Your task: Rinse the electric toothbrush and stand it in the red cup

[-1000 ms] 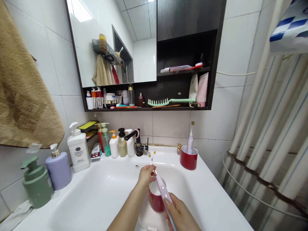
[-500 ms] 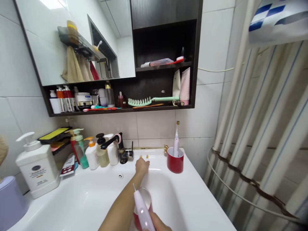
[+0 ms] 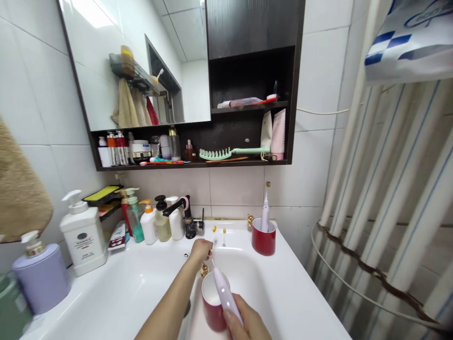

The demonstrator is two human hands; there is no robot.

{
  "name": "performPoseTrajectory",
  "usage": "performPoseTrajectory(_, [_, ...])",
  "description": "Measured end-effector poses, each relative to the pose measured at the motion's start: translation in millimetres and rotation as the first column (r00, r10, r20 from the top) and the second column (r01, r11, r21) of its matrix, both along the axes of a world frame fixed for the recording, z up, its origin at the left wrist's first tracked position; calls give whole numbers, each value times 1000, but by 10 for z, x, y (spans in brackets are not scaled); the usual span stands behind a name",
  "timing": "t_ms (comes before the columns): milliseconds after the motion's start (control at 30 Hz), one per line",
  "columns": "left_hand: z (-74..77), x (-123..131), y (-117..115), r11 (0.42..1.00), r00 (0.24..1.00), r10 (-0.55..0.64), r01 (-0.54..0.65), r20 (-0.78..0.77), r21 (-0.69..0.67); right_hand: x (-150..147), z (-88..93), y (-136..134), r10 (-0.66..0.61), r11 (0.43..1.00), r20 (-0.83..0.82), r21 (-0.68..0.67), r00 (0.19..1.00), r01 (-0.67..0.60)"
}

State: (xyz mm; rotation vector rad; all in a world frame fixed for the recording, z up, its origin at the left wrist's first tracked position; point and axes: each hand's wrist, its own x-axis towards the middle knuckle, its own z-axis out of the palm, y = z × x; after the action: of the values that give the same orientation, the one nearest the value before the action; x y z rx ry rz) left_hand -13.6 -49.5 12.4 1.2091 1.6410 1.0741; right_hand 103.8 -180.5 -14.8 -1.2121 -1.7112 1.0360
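Note:
My right hand (image 3: 247, 318) grips a pale pink electric toothbrush handle (image 3: 223, 290), its bare metal tip pointing up and away. Behind it, low in the basin area, is a red cup (image 3: 214, 314) with a white inside and a gold ornament (image 3: 204, 270) at its side. My left hand (image 3: 201, 249) is closed near the tip, fingers pinched; what they hold is too small to make out. Just beyond, on the sink ledge, show two small brush heads with yellow ends, the left one (image 3: 214, 229) tilted near my fingertips, the right one (image 3: 224, 238) lying apart.
A second red cup (image 3: 264, 241) holds another electric toothbrush (image 3: 265, 212) on the right ledge. The black faucet (image 3: 190, 222) and several pump bottles line the back left. A dark mirror cabinet (image 3: 244, 134) hangs above; white radiator pipes (image 3: 375, 198) stand at right.
My left hand has drawn back from the ledge toward the toothbrush tip. My right hand has raised the handle further into view. The whole view has shifted slightly left.

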Motion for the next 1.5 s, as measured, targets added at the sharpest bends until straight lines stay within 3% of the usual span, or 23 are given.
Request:
performPoseTrajectory(100, [53, -128, -351, 1000, 982, -18, 14, 186, 24, -43, 16, -33, 12, 999, -14, -49, 1000, -12])
performPoseTrajectory(167, [51, -194, -564, 999, 922, -9, -4, 386, 33, -87, -25, -54, 38, 994, -7, -105, 999, -39])
performPoseTrajectory(300, [-2, -236, -822, 997, 622, 70, -58, 780, -43, -163, -120, -89, 113, 981, 2, -161, 994, -111])
performPoseTrajectory(367, [-24, -227, -871, 994, 556, 109, -74, 824, -82, -179, -134, -101, 133, 979, 24, -157, 991, -128])
performPoseTrajectory(500, [-56, -197, -889, 990, 498, 139, -89, 856, -109, -176, -110, -112, 164, 973, 50, -172, 985, -153])
performPoseTrajectory(767, [-112, -163, -871, 993, 545, 117, -67, 830, -95, -171, -105, -104, 152, 961, 1, -234, 988, -147])
performPoseTrajectory(1033, [-124, -82, -924, 999, 607, 43, -15, 794, -43, -192, -140, -103, 127, 920, -200, -342, 971, -191])
performPoseTrajectory(1267, [-82, 0, -1000, 998, 651, 5, 46, 759, -46, -193, -154, -77, 107, 933, -184, -321, 977, -163])
performPoseTrajectory(1500, [-80, 17, -999, 998, 645, -54, 69, 763, 12, -213, -134, -106, 52, 965, -114, -250, 992, -79])
